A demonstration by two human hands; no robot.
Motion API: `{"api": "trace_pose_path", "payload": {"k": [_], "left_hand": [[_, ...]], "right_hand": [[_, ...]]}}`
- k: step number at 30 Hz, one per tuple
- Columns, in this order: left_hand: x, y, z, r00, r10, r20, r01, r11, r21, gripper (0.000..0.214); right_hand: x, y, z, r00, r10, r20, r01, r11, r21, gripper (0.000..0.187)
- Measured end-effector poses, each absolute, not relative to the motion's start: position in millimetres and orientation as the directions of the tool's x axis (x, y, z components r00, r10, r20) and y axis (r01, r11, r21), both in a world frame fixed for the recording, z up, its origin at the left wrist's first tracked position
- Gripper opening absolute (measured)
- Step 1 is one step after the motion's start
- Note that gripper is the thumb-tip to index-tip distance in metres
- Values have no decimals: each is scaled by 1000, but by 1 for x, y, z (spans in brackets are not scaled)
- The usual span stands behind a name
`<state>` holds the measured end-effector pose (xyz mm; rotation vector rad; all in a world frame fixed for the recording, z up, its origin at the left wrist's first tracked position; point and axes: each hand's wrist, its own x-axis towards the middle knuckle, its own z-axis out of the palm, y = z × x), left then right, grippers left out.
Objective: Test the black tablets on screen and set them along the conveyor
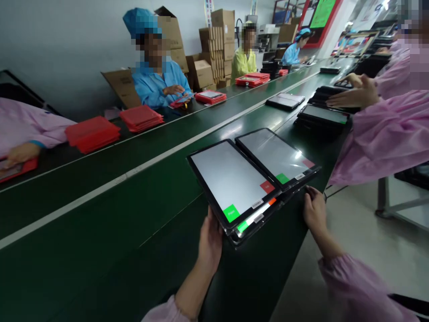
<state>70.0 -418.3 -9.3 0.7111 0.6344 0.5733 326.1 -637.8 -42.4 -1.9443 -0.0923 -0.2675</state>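
Two stacks of tablets lie side by side in front of me. The left tablet (228, 172) has a lit white screen with green and red corner squares; a second lit tablet shows partly beneath it. The right tablet (273, 152), with similar squares, looks covered in shiny clear film. My left hand (210, 246) grips the near-left edge of the left stack, its fingers partly hidden underneath. At the near-right edge of the right stack, my right hand (315, 208) has its fingers curled against the tablets; how far they reach under is hidden.
A green conveyor belt (161, 179) with a pale strip runs away from me. More tablets (321, 114) are stacked ahead near a co-worker's hands (357, 94). Red sleeves (92, 134) lie in piles across the line, where several co-workers sit. Cardboard boxes (223, 40) stand behind.
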Motion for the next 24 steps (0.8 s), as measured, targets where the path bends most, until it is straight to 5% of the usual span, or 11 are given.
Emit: {"api": "trace_pose_path", "payload": {"k": [4,8,18,24], "left_hand": [[70,-423,-16,640,628,-443,-262,721,642,57],[99,-441,-23,657,636,-405,-286,708,646,50],[214,-472,-7,742,604,-291,-312,695,648,64],[167,-466,15,778,575,-251,-175,583,793,63]], "right_hand": [[319,-643,-69,950,-140,279,194,-434,-880,57],[319,-645,-79,937,-150,316,216,-461,-861,63],[319,-641,-68,919,-166,358,227,-518,-824,47],[280,-628,-5,914,-70,401,318,-490,-812,39]]}}
